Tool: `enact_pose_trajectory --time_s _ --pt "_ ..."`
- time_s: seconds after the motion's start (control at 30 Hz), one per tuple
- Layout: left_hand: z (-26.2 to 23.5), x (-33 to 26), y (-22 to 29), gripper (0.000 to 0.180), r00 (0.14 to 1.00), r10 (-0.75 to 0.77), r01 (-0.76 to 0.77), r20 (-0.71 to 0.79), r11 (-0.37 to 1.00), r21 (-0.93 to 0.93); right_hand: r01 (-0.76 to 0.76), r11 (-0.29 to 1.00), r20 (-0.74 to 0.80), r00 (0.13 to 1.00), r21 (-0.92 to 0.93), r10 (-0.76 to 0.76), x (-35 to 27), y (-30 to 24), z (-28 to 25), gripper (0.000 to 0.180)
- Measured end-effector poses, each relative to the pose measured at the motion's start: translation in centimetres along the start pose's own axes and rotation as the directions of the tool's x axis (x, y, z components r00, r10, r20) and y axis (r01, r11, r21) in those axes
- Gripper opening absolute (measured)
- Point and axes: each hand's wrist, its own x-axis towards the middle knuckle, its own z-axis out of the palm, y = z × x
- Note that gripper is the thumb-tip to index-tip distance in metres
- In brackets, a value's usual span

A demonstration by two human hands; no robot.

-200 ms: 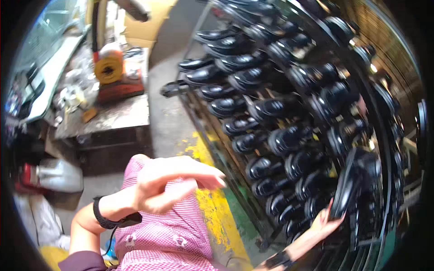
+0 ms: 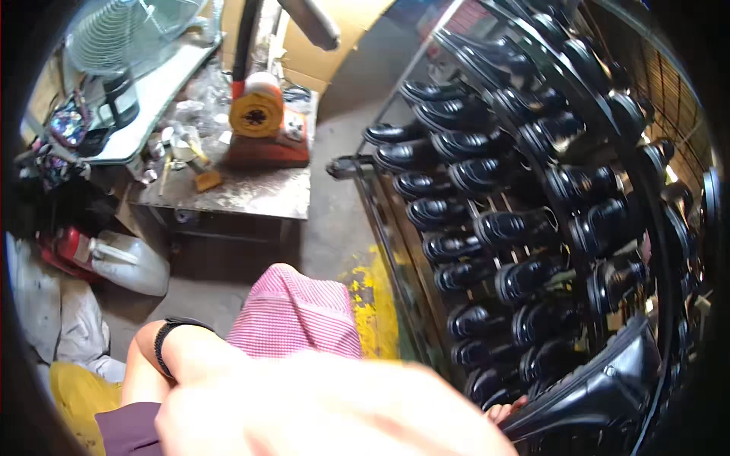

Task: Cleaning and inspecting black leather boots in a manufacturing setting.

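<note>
Close in front of me, my left hand (image 2: 327,410) is a large, bright blur across the lower middle. Its fingers are smeared and cannot be made out, and nothing shows in it. At the lower right, my right hand (image 2: 500,411) grips a glossy black shoe (image 2: 601,387). Only its fingertips show, at the shoe's left end; the rest is hidden. The shoe is tilted, with its ridged sole edge toward the upper left. Just beyond it stands a rack full of similar black shoes (image 2: 513,226).
A workbench (image 2: 274,190) at the upper left carries an orange machine with a yellow roll (image 2: 256,115). Farther left are a fan (image 2: 125,34) and a white jug (image 2: 129,262). The rack's dark rail (image 2: 380,220) runs along the floor.
My left hand has come up much closer to the camera. The shoe in my right hand has come nearer and looks larger. The view has shifted, moving the bench and rack rightward.
</note>
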Motion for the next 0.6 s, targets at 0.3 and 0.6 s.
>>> enact_pose_trajectory --time_s 0.3,0.6 --pt "-3.6 0.4 3.7 0.017 0.845 0.191 -0.159 -0.5 0.982 0.105 -0.442 0.823 -0.587 0.792 -0.357 0.171 -3.7 11.4 2.8 0.065" --pt "-7.3 4.2 5.1 0.01 0.82 0.35 -0.301 -0.452 0.937 0.179 -0.693 0.571 -0.221 0.533 0.44 0.817 0.9 18.6 20.6 0.037"
